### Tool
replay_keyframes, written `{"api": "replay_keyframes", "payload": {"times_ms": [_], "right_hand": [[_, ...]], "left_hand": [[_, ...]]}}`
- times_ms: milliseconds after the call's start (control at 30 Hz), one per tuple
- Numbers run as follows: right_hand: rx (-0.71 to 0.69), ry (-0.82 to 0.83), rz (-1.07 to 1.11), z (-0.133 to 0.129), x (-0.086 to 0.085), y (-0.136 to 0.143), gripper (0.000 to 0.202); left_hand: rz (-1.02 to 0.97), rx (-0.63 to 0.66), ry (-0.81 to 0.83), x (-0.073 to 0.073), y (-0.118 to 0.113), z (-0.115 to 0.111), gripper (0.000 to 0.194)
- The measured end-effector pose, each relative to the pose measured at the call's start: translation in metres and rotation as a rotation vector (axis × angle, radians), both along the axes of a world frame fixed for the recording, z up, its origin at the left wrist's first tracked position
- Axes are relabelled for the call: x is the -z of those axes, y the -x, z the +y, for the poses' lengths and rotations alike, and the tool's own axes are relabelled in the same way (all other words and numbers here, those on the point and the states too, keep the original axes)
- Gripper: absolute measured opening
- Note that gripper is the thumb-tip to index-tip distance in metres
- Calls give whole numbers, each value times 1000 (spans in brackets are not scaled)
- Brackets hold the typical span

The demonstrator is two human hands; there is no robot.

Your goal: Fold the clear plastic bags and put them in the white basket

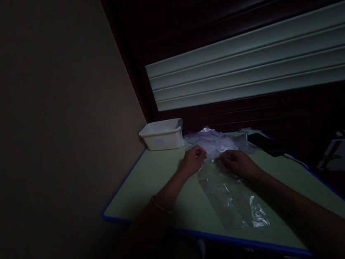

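A clear plastic bag [232, 203] lies spread on the pale green table [150, 185], its far end reaching up between my hands. My left hand [193, 159] is closed in a pinch at the left of that end. On the other side, my right hand [237, 162] is closed too, with its fingertips on the bag's film. Just beyond both hands sits a crumpled heap of clear plastic bags [217, 141]. Dim light hides exactly how the fingers grip the film.
A white plastic bin [163, 139] stands at the table's far left corner, against the wall [53, 111]. A black flat item [264, 144] lies at the back right. Blue edging [210, 235] runs round the table. A dark panel with pale slats [245, 63] rises behind.
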State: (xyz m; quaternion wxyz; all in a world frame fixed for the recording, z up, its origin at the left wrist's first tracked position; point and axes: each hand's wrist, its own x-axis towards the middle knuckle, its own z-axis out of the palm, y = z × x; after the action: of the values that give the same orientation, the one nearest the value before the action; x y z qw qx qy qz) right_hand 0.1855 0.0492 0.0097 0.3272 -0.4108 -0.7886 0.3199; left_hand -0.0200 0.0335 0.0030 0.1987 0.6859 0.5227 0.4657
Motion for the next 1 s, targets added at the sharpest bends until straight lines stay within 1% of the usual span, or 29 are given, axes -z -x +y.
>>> {"api": "replay_keyframes", "payload": {"times_ms": [67,133,233,300,367,467,567,633,700,800,933,1000], "right_hand": [[49,-137,-103,2,2,-1,26],[84,-231,-193,3,4,-2,28],[138,-269,-266,6,7,-4,30],[185,-255,-292,8,8,-5,30],[223,-241,-304,9,9,-6,30],[249,-238,-309,9,8,-6,33],[287,-261,-329,9,7,-6,33],[308,-272,-338,9,7,-7,31],[325,-263,-343,10,7,-7,31],[352,-233,-340,13,8,-8,33],[363,-212,-324,13,8,-8,36],[344,-208,-307,12,8,-9,40]], "left_hand": [[112,-74,10,7,5,3,13],[224,-159,-10,11,10,5,19],[327,-262,-111,9,13,2,27],[344,-269,-183,4,10,-2,28],[329,-213,-221,-2,4,-7,27],[311,-66,-264,-12,-7,-15,26],[342,26,-290,-20,-13,-25,34],[373,64,-272,-23,-14,-34,42],[416,146,-246,-25,-14,-43,46],[509,270,-239,-26,-18,-52,45],[628,297,-260,-25,-25,-53,30],[670,292,-244,-22,-25,-49,29]]}}
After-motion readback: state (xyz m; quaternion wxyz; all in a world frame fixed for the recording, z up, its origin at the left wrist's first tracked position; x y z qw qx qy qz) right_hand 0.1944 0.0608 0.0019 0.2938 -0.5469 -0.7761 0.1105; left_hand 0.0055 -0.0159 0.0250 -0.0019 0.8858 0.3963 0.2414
